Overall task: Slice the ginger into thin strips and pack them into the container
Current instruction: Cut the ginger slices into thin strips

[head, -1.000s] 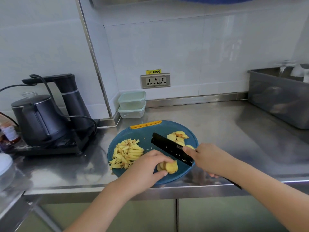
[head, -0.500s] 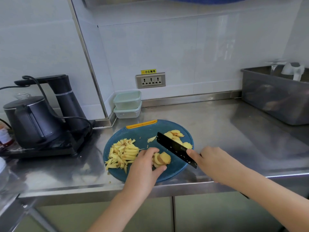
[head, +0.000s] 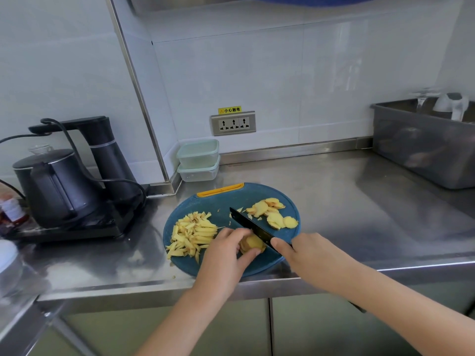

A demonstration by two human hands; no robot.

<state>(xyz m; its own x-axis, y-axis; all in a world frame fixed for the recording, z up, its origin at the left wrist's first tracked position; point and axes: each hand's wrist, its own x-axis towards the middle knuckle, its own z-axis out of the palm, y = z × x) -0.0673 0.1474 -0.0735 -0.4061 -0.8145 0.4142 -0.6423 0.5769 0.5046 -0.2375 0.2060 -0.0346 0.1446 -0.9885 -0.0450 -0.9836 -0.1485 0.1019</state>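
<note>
A: Head view, lower middle of the frame: any ginger to be seen?
B: Yes, three lots, all on the round blue cutting board [head: 221, 199]. Cut strips [head: 194, 233] heaped on its left part, loose slices [head: 272, 213] at its upper right, and a small stack [head: 253, 244] of slices near its lower edge.
A: And the left hand [head: 226, 255]?
B: Curled over that stack, fingertips and thumb pinching it down against the board.
A: Right hand [head: 308, 255]?
B: Wrapped round the handle of a black knife [head: 253, 228], forefinger stretched along the blade. Blade slanting up and to the left, touching the right side of the stack.
A: Containers?
B: Two clear lidded containers [head: 198, 160], one stacked on the other, just above the board, against the wall on the steel counter [head: 334, 201]. Contents: cannot tell.
A: Anything else?
B: Black kettle [head: 56, 186] at the left, grey bin [head: 424, 150] at the upper right.
</note>
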